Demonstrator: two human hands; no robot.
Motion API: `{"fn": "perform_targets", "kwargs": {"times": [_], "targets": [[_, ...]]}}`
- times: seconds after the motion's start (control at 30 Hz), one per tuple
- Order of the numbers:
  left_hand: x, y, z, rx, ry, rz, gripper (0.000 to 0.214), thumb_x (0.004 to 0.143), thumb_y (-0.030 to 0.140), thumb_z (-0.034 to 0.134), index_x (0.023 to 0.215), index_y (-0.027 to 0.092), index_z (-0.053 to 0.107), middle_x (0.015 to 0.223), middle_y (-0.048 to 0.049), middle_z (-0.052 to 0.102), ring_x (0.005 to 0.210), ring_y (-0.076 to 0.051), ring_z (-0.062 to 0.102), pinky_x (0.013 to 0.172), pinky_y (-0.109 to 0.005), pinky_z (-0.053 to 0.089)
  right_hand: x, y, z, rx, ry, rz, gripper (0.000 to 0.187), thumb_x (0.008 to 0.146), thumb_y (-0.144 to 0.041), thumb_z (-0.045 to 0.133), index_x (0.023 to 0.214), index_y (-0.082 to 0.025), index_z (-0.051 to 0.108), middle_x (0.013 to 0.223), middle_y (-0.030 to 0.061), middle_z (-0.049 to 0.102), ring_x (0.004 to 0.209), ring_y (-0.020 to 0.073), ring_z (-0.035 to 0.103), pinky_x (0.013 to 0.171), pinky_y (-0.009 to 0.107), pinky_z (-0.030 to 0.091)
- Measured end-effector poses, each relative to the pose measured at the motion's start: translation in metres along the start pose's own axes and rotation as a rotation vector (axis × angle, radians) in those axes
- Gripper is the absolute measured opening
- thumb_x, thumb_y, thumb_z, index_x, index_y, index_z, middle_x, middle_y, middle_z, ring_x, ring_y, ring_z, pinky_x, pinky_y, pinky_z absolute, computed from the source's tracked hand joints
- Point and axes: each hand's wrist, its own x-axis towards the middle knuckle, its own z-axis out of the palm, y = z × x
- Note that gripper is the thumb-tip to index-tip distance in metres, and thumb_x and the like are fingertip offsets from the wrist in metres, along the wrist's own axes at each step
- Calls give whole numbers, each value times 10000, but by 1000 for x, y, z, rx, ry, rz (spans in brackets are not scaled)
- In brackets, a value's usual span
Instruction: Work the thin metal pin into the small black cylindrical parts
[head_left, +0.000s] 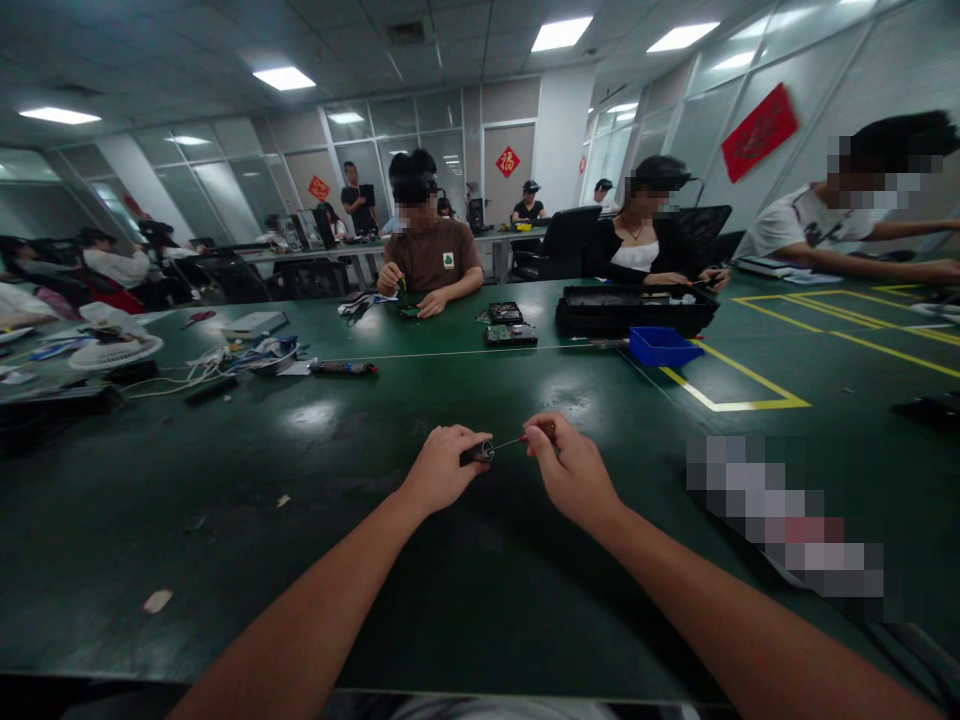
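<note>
My left hand (pixel 442 470) is closed around a small dark cylindrical part (pixel 484 453), whose light-coloured round end faces right. My right hand (pixel 574 468) grips a screwdriver (pixel 511 442) with a thin metal shaft and a reddish handle, mostly covered by the fingers. The shaft points left, and its tip is at or very near the end of the cylinder; whether they touch I cannot tell. Both hands are just above the green tabletop (pixel 315 560), in the middle of the view.
Ahead lie circuit-board devices (pixel 511 334), a black tray (pixel 634 312) and a blue bin (pixel 664 347). A dark pen-shaped tool (pixel 343 368), cables (pixel 187 372) and a white fan-like grille (pixel 116 350) are at left. A pixelated object (pixel 787 515) lies at right. Co-workers sit across the table.
</note>
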Motion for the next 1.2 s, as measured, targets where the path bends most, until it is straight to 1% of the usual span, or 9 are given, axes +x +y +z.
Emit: {"fn": "perform_targets", "kwargs": {"times": [0.27,0.47,0.6,0.73,0.83,0.97,1.03,1.1,1.2], "targets": [[0,2,-3,-17,10,-20,409,853,244,694,1258,270,649,1127,-64,666,1073,-253,579,975,-446,437,2,0,-1,-56,1,11,195,978,-343,427,952,-220,576,786,41,681,704,210,657,636,318,452],[1,4,-3,-33,17,-28,403,839,212,698,1237,265,657,1136,-67,664,1098,-258,586,999,-454,441,1,0,-2,-71,69,11,198,980,-354,429,954,-225,577,798,47,684,698,212,646,657,336,447],[2,6,-5,-98,57,-49,343,839,184,684,1178,228,657,1178,-70,643,1115,-243,591,1006,-420,457,1,-1,-3,-68,117,26,216,977,-370,447,968,-223,604,820,56,706,772,234,664,711,355,458],[2,10,-3,-156,83,-93,281,853,164,648,1127,217,622,1133,-59,651,1058,-231,613,963,-399,489,2,-2,-4,-44,175,32,241,981,-402,454,1009,-232,623,858,63,733,886,260,677,791,393,468],[0,15,3,-199,54,-90,364,894,157,575,1250,222,547,1225,-77,625,1140,-237,592,1013,-410,466,2,-2,-4,-5,184,47,257,989,-409,448,1068,-231,616,916,72,744,919,258,685,799,400,482],[0,26,13,-187,-18,-26,426,915,164,524,1336,215,479,1334,-101,560,1229,-237,542,1065,-414,429,1,-2,-4,83,175,83,298,993,-431,442,1136,-212,585,959,86,732,803,227,695,692,359,509],[3,33,16,-138,-57,-29,429,898,253,592,1314,205,500,1290,-110,583,1165,-262,575,1010,-425,466,0,-3,-4,99,170,87,307,994,-434,440,1148,-207,577,961,85,726,769,215,690,673,351,511],[9,40,20,-87,-102,-44,433,868,353,651,1259,201,547,1213,-111,625,1077,-284,613,922,-430,505,0,-4,-5,90,179,73,298,996,-423,443,1149,-206,577,968,85,721,798,217,689,717,365,516],[18,48,24,-20,-150,-23,316,888,362,619,1163,206,607,1103,-93,664,995,-280,639,846,-414,515,1,-2,-5,84,204,48,284,996,-407,448,1150,-207,578,985,88,714,874,230,689,788,392,517]]}}
